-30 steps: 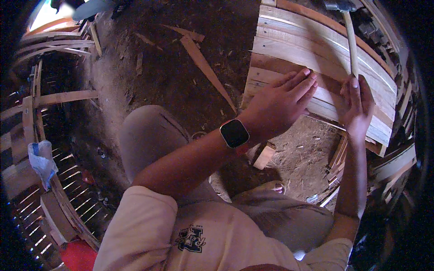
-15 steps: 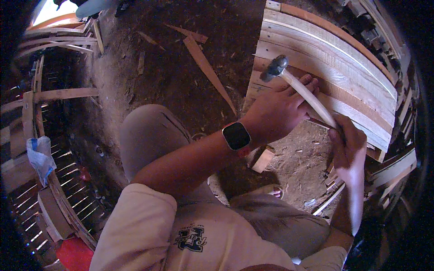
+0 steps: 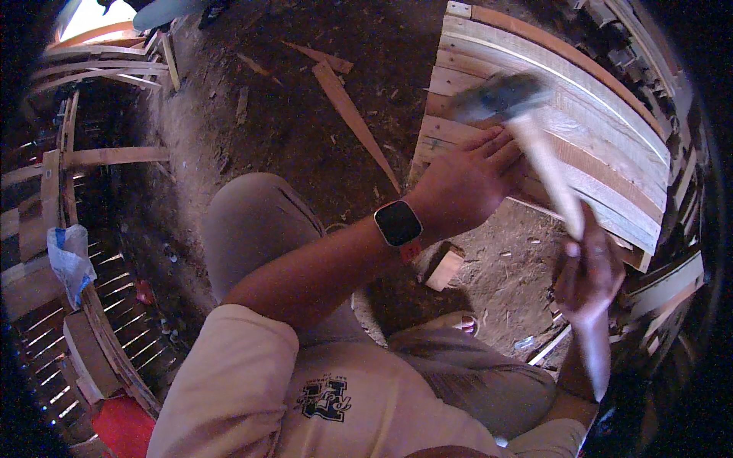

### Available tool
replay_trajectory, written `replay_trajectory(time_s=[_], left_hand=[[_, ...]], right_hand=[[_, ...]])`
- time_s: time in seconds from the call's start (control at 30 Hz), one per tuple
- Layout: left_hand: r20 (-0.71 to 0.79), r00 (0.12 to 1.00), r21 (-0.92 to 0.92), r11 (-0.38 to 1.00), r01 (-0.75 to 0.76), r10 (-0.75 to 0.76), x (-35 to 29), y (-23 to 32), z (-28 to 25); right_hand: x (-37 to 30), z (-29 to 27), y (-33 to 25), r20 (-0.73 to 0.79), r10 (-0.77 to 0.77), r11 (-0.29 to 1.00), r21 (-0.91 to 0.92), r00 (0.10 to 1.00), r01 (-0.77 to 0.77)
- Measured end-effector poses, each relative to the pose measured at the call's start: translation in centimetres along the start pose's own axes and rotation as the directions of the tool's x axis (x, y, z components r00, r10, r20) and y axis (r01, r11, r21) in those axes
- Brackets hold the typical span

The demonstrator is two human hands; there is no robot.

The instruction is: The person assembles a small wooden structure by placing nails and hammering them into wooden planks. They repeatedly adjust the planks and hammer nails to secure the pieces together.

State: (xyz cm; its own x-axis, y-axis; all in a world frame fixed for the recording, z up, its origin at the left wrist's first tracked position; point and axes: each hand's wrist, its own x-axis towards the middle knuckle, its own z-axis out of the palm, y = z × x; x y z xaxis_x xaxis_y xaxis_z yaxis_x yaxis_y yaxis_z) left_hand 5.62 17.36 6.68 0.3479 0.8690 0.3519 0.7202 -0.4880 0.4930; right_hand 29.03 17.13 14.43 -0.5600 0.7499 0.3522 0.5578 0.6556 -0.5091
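A hammer with a pale wooden handle (image 3: 544, 164) and a dark metal head (image 3: 500, 98) is blurred by motion above a panel of wooden planks (image 3: 603, 145). My right hand (image 3: 589, 271) is wrapped round the lower end of that handle. My left hand (image 3: 469, 183), below a wrist with a square-faced watch (image 3: 398, 224), lies over the panel's near left part, its fingers stretched out towards the hammer head. Its thumb and whatever is under the palm are hidden. No nail can be made out beside the fingertips.
On the dirt floor, a small wood block (image 3: 445, 269) lies near my foot (image 3: 464, 324). Long wood offcuts (image 3: 355, 126) lie left of the panel. A slatted wooden structure with a plastic bag (image 3: 71, 259) and a red object (image 3: 122, 427) stands at left. Timber is stacked at right.
The hammer head has swung rightward and up, the handle now steeper and blurred. My right hand has shifted slightly lower. The left hand stays on the planks, having moved only a little.
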Motion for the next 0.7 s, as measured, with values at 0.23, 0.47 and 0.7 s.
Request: replay_trajectory(time_s=[0.23, 0.47, 0.7], left_hand=[[-0.045, 0.997, 0.046, 0.997, -0.064, 0.066, -0.1, -0.3, 0.5], [-0.018, 1.000, -0.032, 0.999, -0.022, 0.022, -0.1, 0.1, -0.2], [0.080, 0.997, -0.039, 0.999, 0.026, -0.023, 0.3, 0.0, -0.6]], right_hand=[[0.6, -0.3, -0.6, -0.014, -0.108, 0.993, -0.054, 0.994, 0.107], [1.1, 0.1, -0.7, 0.113, -0.020, 0.988, -0.149, 0.993, 0.037], [1.8, -0.5, -1.4, 0.302, 0.095, 0.971, -0.237, 0.949, -0.022]])
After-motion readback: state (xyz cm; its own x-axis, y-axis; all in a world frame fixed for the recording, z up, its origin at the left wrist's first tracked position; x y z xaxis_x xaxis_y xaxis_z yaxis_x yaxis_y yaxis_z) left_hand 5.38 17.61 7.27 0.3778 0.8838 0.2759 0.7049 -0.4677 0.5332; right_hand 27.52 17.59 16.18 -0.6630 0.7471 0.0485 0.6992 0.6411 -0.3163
